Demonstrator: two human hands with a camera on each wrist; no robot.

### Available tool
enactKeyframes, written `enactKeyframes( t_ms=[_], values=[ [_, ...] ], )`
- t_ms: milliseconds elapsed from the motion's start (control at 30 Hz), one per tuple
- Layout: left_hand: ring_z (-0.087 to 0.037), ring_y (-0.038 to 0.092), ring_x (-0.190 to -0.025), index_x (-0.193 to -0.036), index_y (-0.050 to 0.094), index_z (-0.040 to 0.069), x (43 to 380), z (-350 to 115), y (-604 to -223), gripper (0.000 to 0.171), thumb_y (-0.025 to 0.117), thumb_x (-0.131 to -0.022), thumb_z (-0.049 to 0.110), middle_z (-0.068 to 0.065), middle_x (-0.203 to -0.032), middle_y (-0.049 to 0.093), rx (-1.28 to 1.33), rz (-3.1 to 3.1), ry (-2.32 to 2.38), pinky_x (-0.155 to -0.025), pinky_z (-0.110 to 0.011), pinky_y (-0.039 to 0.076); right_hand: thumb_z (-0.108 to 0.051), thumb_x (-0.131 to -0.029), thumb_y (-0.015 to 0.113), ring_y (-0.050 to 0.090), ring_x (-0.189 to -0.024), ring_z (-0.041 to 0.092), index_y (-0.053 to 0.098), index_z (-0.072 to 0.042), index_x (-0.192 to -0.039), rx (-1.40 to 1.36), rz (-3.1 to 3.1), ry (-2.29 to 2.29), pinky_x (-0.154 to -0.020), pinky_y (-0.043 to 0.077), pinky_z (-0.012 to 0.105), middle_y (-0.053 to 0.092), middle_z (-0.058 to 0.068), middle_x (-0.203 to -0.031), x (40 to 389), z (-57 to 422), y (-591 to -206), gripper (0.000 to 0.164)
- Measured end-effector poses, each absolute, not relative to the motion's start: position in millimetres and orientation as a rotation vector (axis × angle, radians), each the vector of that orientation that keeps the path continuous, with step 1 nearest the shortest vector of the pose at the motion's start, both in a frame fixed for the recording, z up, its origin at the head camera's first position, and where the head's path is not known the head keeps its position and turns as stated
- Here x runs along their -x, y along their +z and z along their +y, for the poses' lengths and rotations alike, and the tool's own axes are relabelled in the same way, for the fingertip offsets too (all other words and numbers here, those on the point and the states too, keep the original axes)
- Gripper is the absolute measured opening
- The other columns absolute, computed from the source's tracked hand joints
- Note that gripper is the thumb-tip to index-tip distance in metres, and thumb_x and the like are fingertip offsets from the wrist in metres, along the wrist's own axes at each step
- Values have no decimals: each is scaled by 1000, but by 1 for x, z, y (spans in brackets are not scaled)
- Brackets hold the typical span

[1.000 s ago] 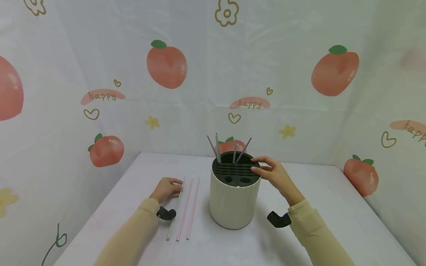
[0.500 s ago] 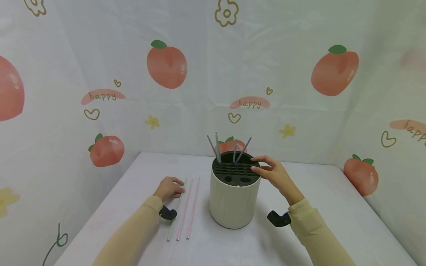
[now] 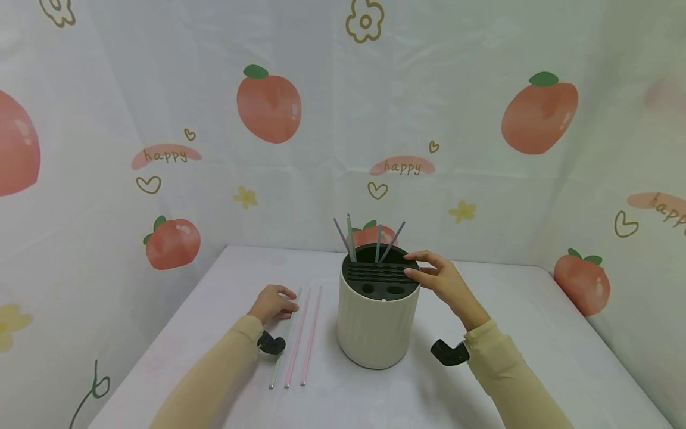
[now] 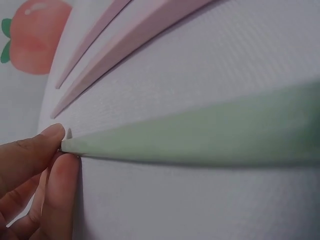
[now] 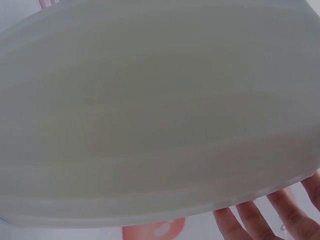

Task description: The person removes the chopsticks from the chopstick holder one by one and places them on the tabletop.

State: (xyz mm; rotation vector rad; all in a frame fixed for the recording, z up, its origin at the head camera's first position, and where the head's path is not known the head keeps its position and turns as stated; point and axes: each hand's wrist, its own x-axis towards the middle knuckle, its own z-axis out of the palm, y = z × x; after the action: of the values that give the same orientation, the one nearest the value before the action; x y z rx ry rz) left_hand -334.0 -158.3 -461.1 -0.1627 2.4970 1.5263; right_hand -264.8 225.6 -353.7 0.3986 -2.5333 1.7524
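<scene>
My left hand (image 3: 276, 302) pinches a green chopstick (image 3: 280, 357) near its far end, thumb and index finger on either side of the tip in the left wrist view. Two pink chopsticks (image 3: 308, 345) lie just right of it on the table. A cream utensil holder (image 3: 375, 333) with a black slotted top (image 3: 377, 274) stands upright in the middle. My right hand (image 3: 445, 286) rests on the right of its rim, thumb and index finger reaching over the top. In the right wrist view, fingertips are partly hidden behind the edge of the holder's wall.
Several thin sticks, one of them a green chopstick (image 3: 351, 238), lean in the holder's rear compartment. Two round holes sit in the top's front part. A white table (image 3: 493, 333) carries everything, with a peach-print cloth (image 3: 321, 196) hanging behind and at the sides.
My left hand has shifted slightly right, and the far end of the green chopstick has moved right with it, nearer the pink ones. My right hand and the holder look unmoved.
</scene>
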Motion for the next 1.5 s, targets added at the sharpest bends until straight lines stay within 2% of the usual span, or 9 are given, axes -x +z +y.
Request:
enactKeyframes(
  t_ms=[233,467,600,733,933,1100,1333,1500],
  values=[
    [-12,64,-65,-115,63,-5,335,-162,-458,38,75,-80,1,-11,-84,68,147,2480,1552,-59,-24,58,-26,-91,69,63,-104,9,58,-8,-128,-394,-2529,1768,-94,50,40,53,14,-137,265,226,-354,43],
    [-24,68,-96,-128,56,-5,340,-161,-420,44,70,-89,10,-19,-112,67,-31,2396,1780,-85,-35,59,-27,-91,68,62,-106,11,58,-8,-128,-384,-2537,1750,-95,50,41,52,14,-138,264,228,-353,43],
    [-20,66,-99,-130,55,-3,334,-145,-380,42,66,-92,9,-13,-111,66,-218,2333,1956,-90,-36,57,-26,-91,68,62,-105,8,58,-8,-128,-389,-2530,1751,-94,50,40,53,14,-137,263,228,-353,43],
    [-10,66,-94,-127,56,-3,325,-123,-343,40,67,-91,9,-3,-104,64,-406,2229,2142,-89,-31,57,-25,-91,68,63,-102,4,58,-6,-128,-404,-2517,1758,-92,51,37,52,15,-137,262,228,-352,42],
    [-11,67,-92,-121,59,-5,313,-95,-312,35,69,-89,5,1,-101,65,-626,2117,2245,-86,-28,58,-23,-91,69,63,-101,3,58,-5,-127,-410,-2500,1772,-92,51,37,52,15,-136,263,227,-351,42],
    [-9,66,-90,-116,60,-7,308,-80,-311,31,69,-88,2,5,-96,66,-704,2127,2217,-85,-26,57,-22,-91,69,63,-101,4,58,-5,-128,-417,-2494,1788,-93,51,38,52,15,-136,263,226,-352,42],
    [-14,66,-91,-99,65,8,311,-71,-323,15,69,-87,-1,5,-93,67,-751,2077,2219,-85,-27,58,-23,-91,68,63,-100,4,58,-5,-128,-420,-2493,1793,-95,51,40,52,16,-136,263,225,-354,43],
    [-10,67,-88,-95,65,9,312,-69,-328,14,69,-86,-2,6,-91,68,-786,2057,2228,-83,-26,58,-24,-91,69,63,-104,8,58,-7,-128,-403,-2502,1789,-97,50,43,52,15,-136,264,224,-355,43]
  ],
)
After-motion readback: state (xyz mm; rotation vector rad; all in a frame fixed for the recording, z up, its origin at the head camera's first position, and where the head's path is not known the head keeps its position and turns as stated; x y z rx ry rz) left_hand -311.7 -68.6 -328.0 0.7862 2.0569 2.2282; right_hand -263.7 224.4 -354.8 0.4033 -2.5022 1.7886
